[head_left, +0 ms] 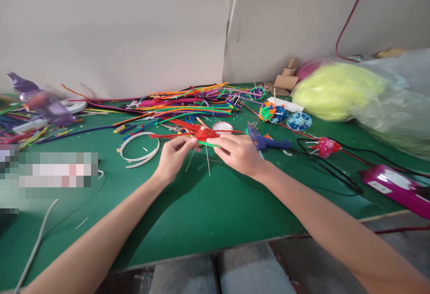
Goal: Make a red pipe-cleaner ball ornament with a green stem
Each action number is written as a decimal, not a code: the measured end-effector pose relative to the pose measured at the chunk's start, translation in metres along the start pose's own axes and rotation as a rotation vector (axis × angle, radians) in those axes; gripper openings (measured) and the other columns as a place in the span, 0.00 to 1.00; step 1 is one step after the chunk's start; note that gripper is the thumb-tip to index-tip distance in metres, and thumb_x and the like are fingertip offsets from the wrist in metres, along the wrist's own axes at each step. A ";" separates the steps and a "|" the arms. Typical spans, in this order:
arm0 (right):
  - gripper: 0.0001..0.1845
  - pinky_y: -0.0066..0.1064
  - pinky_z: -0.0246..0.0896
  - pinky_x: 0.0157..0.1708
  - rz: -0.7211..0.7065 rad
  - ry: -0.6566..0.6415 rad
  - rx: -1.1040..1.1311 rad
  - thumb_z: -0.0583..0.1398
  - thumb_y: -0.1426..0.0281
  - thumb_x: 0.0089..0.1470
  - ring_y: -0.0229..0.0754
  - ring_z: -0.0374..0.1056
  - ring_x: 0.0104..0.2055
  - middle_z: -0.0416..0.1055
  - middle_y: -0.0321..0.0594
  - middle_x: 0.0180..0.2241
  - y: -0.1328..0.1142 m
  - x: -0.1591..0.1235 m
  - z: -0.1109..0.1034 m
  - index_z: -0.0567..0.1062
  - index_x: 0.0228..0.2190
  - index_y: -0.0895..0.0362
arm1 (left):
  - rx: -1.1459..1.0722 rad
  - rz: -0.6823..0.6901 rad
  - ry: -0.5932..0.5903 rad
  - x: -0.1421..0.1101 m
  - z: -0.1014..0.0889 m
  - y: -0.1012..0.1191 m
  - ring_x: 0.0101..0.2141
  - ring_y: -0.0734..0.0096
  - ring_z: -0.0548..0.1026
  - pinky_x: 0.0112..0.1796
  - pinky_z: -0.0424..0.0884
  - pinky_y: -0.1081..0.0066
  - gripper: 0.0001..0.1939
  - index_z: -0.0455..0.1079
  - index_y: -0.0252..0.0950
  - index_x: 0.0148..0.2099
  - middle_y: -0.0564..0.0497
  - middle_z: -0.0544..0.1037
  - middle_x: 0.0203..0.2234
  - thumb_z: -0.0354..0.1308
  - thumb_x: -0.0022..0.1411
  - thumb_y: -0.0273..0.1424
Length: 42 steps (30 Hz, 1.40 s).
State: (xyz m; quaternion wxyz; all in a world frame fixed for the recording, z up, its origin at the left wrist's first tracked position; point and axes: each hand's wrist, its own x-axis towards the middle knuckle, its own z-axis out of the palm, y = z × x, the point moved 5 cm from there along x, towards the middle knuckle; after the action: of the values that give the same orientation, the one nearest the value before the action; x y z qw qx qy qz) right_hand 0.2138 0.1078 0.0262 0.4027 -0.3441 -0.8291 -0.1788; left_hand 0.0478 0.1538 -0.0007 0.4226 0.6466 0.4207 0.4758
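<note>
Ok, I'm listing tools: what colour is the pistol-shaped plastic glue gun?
The glue gun is purplish blue; head view shows it best.

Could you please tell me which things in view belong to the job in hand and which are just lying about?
Apparently part of the job:
red piece, held by the left hand and right hand
blue glue gun, probably
coloured pipe cleaners, probably

Apparently just lying about:
purple bottle
cardboard
plastic bag with yellow contents
</note>
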 end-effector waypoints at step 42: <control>0.13 0.28 0.60 0.28 -0.088 -0.037 -0.005 0.54 0.73 0.61 0.36 0.70 0.29 0.76 0.38 0.29 -0.011 -0.002 0.009 0.77 0.41 0.57 | -0.575 -0.366 -0.010 -0.005 0.007 -0.004 0.26 0.77 0.76 0.31 0.73 0.77 0.10 0.74 0.33 0.31 0.53 0.78 0.23 0.67 0.52 0.34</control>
State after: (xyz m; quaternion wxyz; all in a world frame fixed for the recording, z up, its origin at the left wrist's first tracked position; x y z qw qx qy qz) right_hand 0.2019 0.1041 0.0190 0.3783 -0.3114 -0.8503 -0.1921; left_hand 0.0533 0.1496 -0.0072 0.6680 0.4173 0.3763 0.4880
